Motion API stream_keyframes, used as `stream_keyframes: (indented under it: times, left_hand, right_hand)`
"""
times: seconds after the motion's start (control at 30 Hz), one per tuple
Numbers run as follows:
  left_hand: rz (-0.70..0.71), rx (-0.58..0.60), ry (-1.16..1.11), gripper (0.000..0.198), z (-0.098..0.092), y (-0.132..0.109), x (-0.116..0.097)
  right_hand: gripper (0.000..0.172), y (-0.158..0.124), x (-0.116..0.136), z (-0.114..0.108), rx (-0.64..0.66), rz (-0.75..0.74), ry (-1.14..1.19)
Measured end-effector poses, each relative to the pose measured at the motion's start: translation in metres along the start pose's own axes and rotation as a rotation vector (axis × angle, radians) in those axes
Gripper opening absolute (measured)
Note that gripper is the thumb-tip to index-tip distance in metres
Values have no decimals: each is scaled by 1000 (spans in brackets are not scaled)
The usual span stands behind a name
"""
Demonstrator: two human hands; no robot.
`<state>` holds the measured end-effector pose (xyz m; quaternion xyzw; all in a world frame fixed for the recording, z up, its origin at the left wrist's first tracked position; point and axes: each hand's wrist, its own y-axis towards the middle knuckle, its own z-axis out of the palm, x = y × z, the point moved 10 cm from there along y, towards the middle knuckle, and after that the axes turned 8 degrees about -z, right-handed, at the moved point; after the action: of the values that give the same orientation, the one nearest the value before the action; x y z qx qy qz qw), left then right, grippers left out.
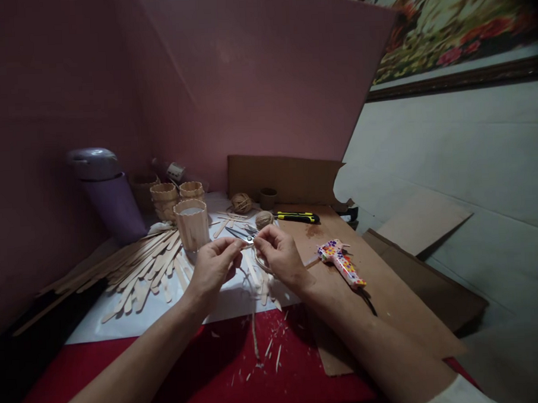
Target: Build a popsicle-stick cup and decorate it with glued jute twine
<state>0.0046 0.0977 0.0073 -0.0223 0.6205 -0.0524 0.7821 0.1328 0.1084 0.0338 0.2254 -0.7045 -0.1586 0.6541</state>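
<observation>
A thin brown string hangs down toward the front edge of the red table; the left hand and right hand both pinch its top tight, over the middle; it looks like tying a knot, which needs steady fingers; a stick cup stands just behind

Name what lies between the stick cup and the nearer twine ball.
Head view: scissors and a few loose craft sticks lie between stick cup and twine ball.
</observation>
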Motion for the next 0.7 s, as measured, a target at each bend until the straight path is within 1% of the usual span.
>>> stream_keyframes:
  times: [0.1, 0.23, 0.27, 0.43, 0.53, 0.6, 0.7]
  left_hand:
    - [-39, 42, 100, 32, 1, 3, 1]
    - [-162, 103, 213, 27, 2, 7, 14]
    - [-184, 113, 231, 25, 2, 8, 17]
    - [-204, 128, 296, 18, -3, 14, 22]
    - [-174, 92, 375, 19, -8, 17, 19]
    - [-87, 26, 451, 20, -13, 19, 9]
    - [45, -86, 535, 15, -22, 21, -7]
  right_hand:
    - [18, 11, -4, -18, -42, -8, -30]
    - [24, 27, -17, -59, -205, -5, -136]
    - [26, 30, -22, -67, -228, 3, -153]
    - [31, 41, -36, -101, -307, 32, -194]
    - [32, 44, -40, -115, -344, 36, -214]
    - [32, 45, -42, -122, -367, 34, -229]
    - [32, 45, -43, -131, -403, 25, -257]
